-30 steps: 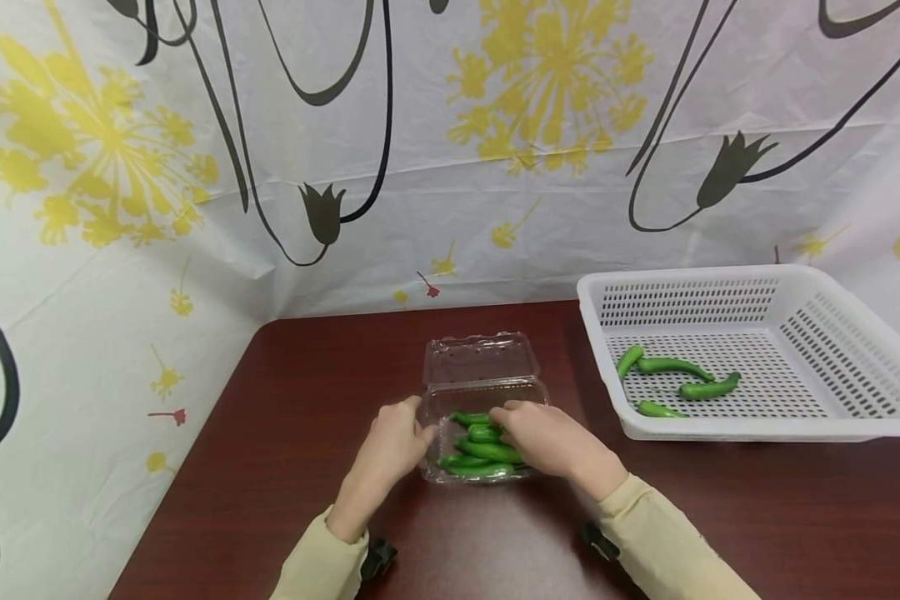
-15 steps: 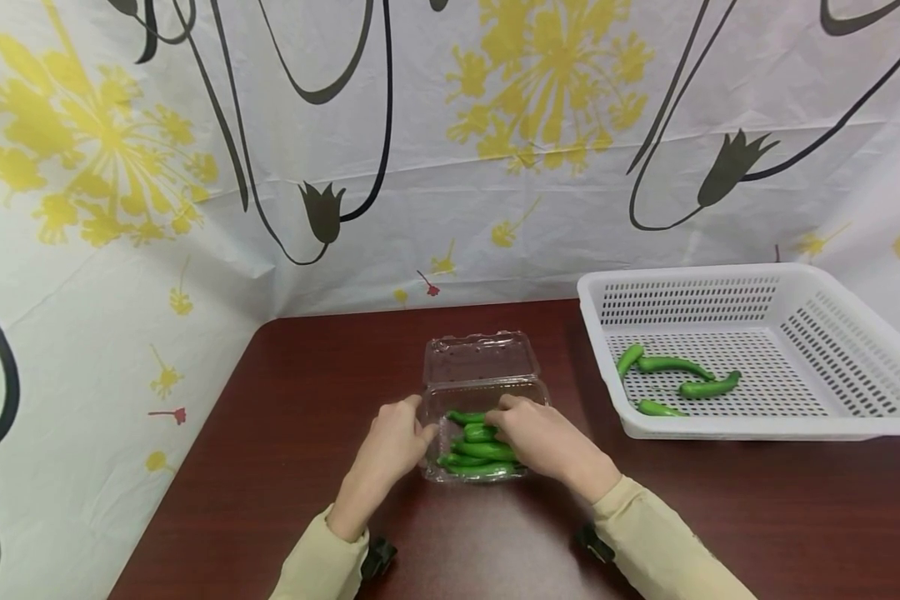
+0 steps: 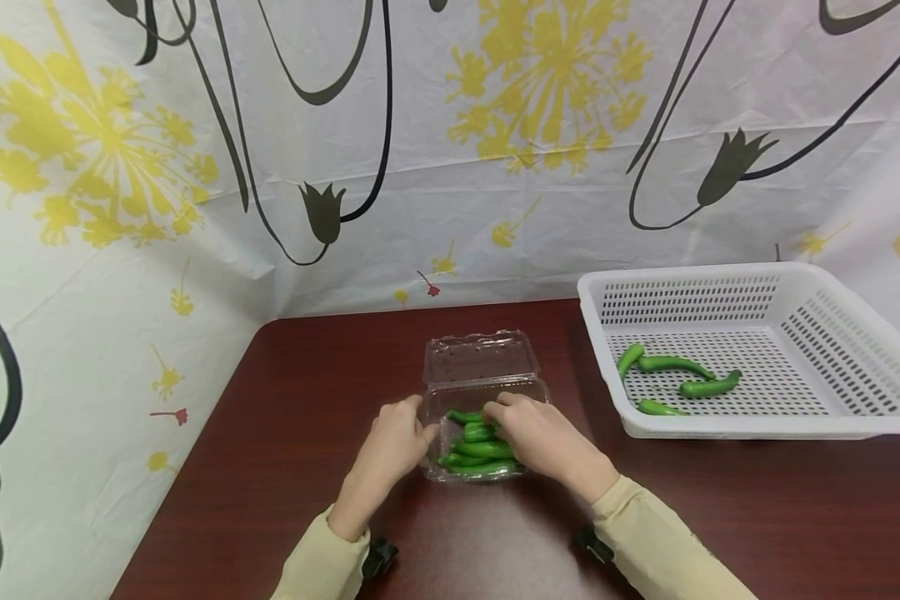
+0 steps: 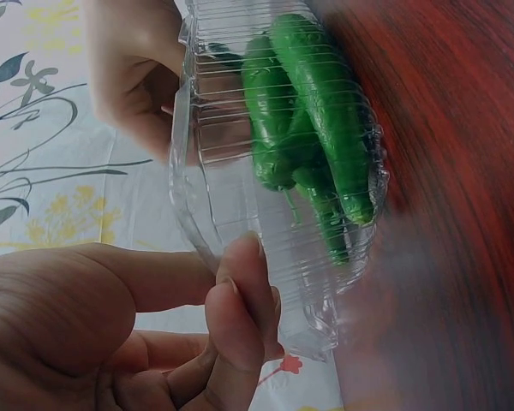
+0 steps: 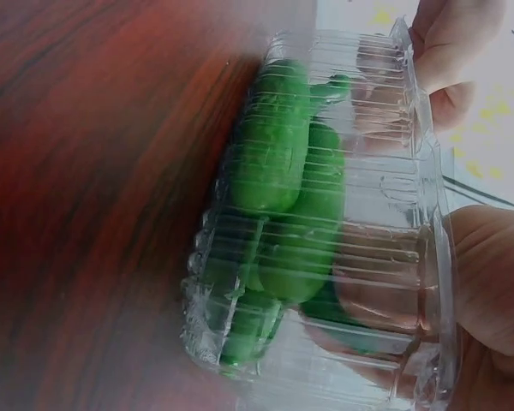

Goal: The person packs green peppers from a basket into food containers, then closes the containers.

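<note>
A clear plastic clamshell container (image 3: 482, 367) stands with its lid folded back on the table. Several green chili peppers (image 3: 487, 450) lie side by side in its base. My left hand (image 3: 393, 442) pinches the left rim, the thumb over the edge; in the left wrist view, thumb and fingertips (image 4: 248, 274) meet at the clear wall. My right hand (image 3: 543, 437) reaches over the right rim, fingers down in the base, gripping the end of the farthest pepper (image 3: 465, 416). Through the wall in the right wrist view, its fingers (image 5: 377, 282) show beside a darker green pepper (image 5: 330, 312).
A white perforated plastic basket (image 3: 742, 427) stands at the right, with several green peppers (image 3: 708, 387) at its left side. Dark red-brown wood forms the tabletop (image 3: 307, 375). A white patterned sheet (image 3: 435, 225) hangs behind and to the left.
My right hand has shifted slightly left within the container, and the farther peppers have slid a little left with it. My left hand has stayed at the rim.
</note>
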The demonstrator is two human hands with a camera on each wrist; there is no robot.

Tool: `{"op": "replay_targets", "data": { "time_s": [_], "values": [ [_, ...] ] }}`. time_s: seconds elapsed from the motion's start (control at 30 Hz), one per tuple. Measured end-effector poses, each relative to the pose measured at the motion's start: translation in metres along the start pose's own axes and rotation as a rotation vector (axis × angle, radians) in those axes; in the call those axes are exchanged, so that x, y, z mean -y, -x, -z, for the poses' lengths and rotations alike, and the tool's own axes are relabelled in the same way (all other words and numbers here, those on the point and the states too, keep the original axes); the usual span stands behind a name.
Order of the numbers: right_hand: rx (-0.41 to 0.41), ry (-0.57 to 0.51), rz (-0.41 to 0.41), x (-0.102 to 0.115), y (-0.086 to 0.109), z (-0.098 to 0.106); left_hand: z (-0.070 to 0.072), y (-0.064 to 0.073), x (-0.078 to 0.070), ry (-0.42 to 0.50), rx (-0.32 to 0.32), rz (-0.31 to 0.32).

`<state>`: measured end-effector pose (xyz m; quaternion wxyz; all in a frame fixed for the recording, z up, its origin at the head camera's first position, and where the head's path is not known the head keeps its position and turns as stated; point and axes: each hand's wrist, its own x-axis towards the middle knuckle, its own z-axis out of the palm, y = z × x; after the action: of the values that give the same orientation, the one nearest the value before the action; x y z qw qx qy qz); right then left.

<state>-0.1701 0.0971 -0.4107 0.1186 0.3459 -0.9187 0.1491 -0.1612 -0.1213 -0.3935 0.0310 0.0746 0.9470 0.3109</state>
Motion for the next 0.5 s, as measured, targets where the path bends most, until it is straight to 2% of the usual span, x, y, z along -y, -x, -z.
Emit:
{"op": "replay_targets", "data": {
  "time_s": [0.3,0.5],
  "values": [
    [-0.017,-0.001,-0.006,-0.001,0.000,0.005,-0.001,0.000,0.001,-0.011,-0.011,-0.018],
    [0.006,-0.007,-0.044,-0.004,-0.001,0.012,-0.001,0.000,0.000,0.018,0.003,0.002]
  ]
}}
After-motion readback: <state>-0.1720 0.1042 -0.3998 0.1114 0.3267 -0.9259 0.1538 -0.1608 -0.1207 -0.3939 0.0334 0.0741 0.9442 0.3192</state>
